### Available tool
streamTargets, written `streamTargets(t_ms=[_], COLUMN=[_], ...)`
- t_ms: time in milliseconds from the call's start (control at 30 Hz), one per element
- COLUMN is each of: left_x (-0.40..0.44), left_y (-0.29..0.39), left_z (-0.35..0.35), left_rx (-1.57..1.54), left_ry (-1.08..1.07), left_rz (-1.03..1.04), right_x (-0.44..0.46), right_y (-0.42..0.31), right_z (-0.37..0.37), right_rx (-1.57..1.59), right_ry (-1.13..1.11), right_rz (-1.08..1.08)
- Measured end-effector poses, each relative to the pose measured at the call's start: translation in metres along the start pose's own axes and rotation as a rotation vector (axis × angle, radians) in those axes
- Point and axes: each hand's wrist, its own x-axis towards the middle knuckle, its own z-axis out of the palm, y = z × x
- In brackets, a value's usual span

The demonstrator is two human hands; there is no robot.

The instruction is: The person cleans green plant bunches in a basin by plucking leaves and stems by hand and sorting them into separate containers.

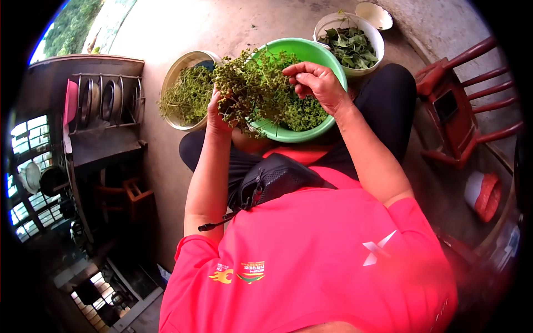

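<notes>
A bunch of green berry sprigs (247, 91), which look like Sichuan pepper, is held up in my left hand (217, 112). Only part of that hand shows; the bunch covers its fingers. At the right side of the bunch, my right hand (319, 85) has its thumb and fingers drawn together in a pinch. What lies in the pinch, if anything, is too small to make out. Beneath both hands stands a green basin (325, 58) with loose green berries (304, 115) in it. To the left, a pale bucket (173, 119) is heaped with more sprigs (189, 91).
Behind the basin to the right is a white bucket (373, 34) of green leaves (351, 47), with a pale bowl (375, 15) beyond it. A red-brown wooden chair (452, 114) lies to the right. Pans stand in a metal rack (105, 102) at left.
</notes>
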Motion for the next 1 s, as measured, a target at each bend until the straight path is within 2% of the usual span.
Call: streamTargets(t_ms=[67, 133, 200, 267, 333, 400, 467, 600, 667, 733, 767, 800, 867, 933, 1000], left_x=[-0.001, -0.003, 0.000, 0.000, 0.001, 0.000, 0.000, 0.002, 0.000, 0.003, 0.003, 0.001, 0.003, 0.004, 0.009], left_y=[-0.002, -0.004, -0.004, -0.005, -0.005, -0.007, -0.009, -0.012, -0.012, -0.006, 0.000, 0.003, 0.013, 0.030, 0.065], left_z=[0.001, 0.005, 0.010, 0.013, 0.012, 0.013, 0.017, 0.022, 0.023, 0.017, 0.015, 0.022, 0.014, 0.012, -0.008], left_rx=[-0.023, -0.196, -0.286, -0.257, -0.307, -0.304, -0.308, -0.290, -0.303, -0.357, -0.270, -0.262, -0.306, -0.306, -0.235], left_ry=[-0.003, -0.094, -0.154, -0.080, -0.131, -0.139, -0.123, -0.056, -0.096, -0.293, -0.122, -0.097, -0.155, -0.209, -0.138], left_rz=[-0.010, -0.061, -0.072, -0.004, -0.034, -0.011, -0.032, -0.051, -0.009, 0.013, 0.032, 0.066, 0.071, 0.167, 0.246], right_x=[0.002, 0.005, 0.010, 0.013, 0.012, 0.015, 0.022, 0.026, 0.025, 0.018, 0.016, 0.017, 0.025, 0.025, 0.020], right_y=[-0.002, 0.000, 0.007, 0.016, 0.020, 0.024, 0.027, 0.024, 0.026, 0.024, 0.025, 0.028, 0.045, 0.045, 0.040], right_z=[0.002, 0.001, -0.008, -0.013, -0.008, 0.002, 0.010, 0.008, -0.003, -0.009, -0.010, -0.012, -0.021, -0.022, -0.022], right_rx=[-0.140, -0.026, 0.289, 0.204, -0.073, -0.060, -0.332, -0.386, -0.411, -0.720, -0.718, -0.715, -0.609, -0.380, -0.247], right_ry=[-0.011, 0.031, 0.235, 0.309, 0.186, 0.170, 0.242, 0.138, 0.110, 0.083, 0.104, 0.125, 0.187, 0.237, 0.242], right_rz=[-0.239, -0.269, -0.219, -0.142, -0.008, -0.029, -0.230, -0.173, -0.156, -0.126, -0.112, -0.100, -0.135, 0.012, 0.084])
